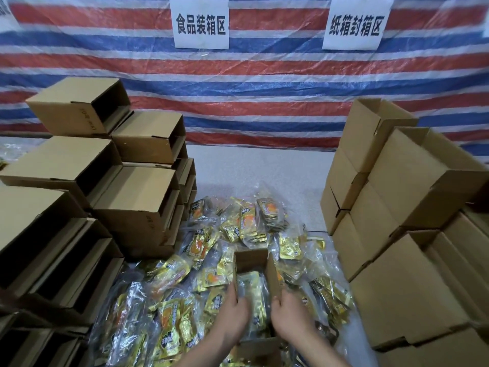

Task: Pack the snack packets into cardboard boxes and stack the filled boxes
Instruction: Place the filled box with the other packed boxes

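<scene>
— Both hands were down at the open box [251,263], weren't they?

— Yes. His left hand [234,313] had its fingers reaching over the near left wall onto a packet inside [254,287]; whether they pinched it or only pressed it flat, I could not tell. His right hand [291,311] had its fingers curled over the right wall, steadying it.

— So which step was that?

— Filling, I'd judge. That box sat in the middle of the heap of snack packets [172,308], gold pouches in clear bags spread across the table [251,165], and it looked only partly full.

— And next?

— More packets from the heap just beside it, laid flat so the flaps can close, then a lift to a stack.

— Which stack?

— Probably the upright boxes on the right [397,234]; the ones on the left [92,194] lay on their sides, dark and seemingly empty. Behind everything hung a striped tarpaulin [264,83] with two paper signs [201,22].
</scene>
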A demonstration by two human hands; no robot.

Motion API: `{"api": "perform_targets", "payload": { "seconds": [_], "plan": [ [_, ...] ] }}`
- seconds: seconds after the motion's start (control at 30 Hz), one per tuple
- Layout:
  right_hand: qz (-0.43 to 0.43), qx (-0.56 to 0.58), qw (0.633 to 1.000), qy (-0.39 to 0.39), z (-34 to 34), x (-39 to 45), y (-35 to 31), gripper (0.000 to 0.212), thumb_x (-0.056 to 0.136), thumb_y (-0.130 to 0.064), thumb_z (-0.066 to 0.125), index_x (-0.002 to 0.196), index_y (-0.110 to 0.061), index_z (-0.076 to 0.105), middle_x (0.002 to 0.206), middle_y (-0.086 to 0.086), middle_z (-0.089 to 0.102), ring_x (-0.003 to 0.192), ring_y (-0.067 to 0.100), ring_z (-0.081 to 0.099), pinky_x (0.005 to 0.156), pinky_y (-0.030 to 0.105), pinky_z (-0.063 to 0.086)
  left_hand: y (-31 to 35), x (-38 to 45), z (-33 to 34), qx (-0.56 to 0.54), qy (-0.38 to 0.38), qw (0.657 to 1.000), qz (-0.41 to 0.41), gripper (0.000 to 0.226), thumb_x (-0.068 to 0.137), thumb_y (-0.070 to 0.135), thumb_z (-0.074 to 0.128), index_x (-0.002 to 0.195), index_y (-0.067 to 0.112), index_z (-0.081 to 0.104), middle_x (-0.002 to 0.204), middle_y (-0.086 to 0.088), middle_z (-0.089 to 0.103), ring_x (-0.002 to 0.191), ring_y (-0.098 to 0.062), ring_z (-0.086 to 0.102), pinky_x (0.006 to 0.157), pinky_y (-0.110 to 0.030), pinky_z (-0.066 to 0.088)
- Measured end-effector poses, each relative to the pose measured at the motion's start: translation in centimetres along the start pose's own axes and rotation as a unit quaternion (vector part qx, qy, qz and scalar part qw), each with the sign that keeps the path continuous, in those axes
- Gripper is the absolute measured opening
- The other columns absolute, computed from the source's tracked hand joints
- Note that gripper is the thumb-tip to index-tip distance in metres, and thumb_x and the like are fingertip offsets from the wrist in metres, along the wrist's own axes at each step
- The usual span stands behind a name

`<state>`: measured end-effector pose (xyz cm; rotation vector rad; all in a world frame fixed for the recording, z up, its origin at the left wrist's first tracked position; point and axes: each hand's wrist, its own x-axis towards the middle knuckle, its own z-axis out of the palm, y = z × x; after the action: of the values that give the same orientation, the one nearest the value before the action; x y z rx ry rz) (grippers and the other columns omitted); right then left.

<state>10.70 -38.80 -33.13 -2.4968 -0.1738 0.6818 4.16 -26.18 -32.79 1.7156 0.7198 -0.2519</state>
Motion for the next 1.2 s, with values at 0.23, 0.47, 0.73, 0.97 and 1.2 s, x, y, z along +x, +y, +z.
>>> {"api": "perform_targets", "payload": {
  "seconds": [0.23,0.47,0.73,0.97,1.2],
  "plan": [
    [0.002,0.006,1.0,0.007,-3.6,-0.4,-0.7,0.026,0.104,-0.032,0.038,0.089,-0.022,0.057,0.081,-0.008,0.059,0.069,0.002,0.055,0.05,0.019,0.034,4.0,-0.8,-0.5,0.063,0.011,0.997,0.05,0.054,0.108,0.026,0.023,0.16,0.022,0.012,0.161,-0.006,0.031,0.128,-0.016,0.052,0.105,-0.028,0.046],
    [-0.029,0.003,0.996,0.082,-11.8,-1.8,-1.9,0.027,0.101,-0.035,0.035,0.114,-0.021,0.054,0.092,-0.011,0.057,0.079,0.004,0.057,0.065,0.027,0.047,12.1,-2.0,0.1,0.033,-0.021,0.993,0.113,0.053,0.105,0.028,0.033,0.157,0.03,0.024,0.153,-0.004,0.043,0.112,-0.011,0.06,0.09,-0.03,0.052],
    [-0.04,-0.01,0.984,0.173,-24.0,-4.4,-2.3,0.031,0.103,-0.039,0.034,0.119,-0.022,0.055,0.108,-0.005,0.06,0.088,0.009,0.056,0.067,0.029,0.043,22.6,-3.8,2.7,-0.02,-0.108,0.98,0.164,0.036,0.099,0.033,0.046,0.133,0.036,0.056,0.125,0.008,0.067,0.116,-0.018,0.062,0.105,-0.047,0.046],
    [-0.044,-0.016,0.966,0.254,-29.8,-6.8,-0.3,0.02,0.104,-0.043,0.04,0.113,-0.033,0.055,0.105,-0.009,0.062,0.087,0.001,0.057,0.062,0.021,0.041,27.3,-6.6,5.8,-0.032,-0.159,0.968,0.192,0.016,0.099,0.035,0.052,0.111,0.034,0.062,0.108,0.012,0.067,0.1,-0.005,0.059,0.075,-0.025,0.043],
    [-0.017,-0.035,0.963,0.266,-32.8,-8.4,2.5,0.028,0.103,-0.042,0.042,0.085,-0.029,0.06,0.079,-0.005,0.064,0.071,0.009,0.063,0.058,0.027,0.049,28.4,-7.3,9.7,-0.018,-0.189,0.966,0.173,0.023,0.098,0.023,0.047,0.115,0.03,0.061,0.114,0.004,0.068,0.11,-0.018,0.06,0.085,-0.033,0.043]
  ]
}}
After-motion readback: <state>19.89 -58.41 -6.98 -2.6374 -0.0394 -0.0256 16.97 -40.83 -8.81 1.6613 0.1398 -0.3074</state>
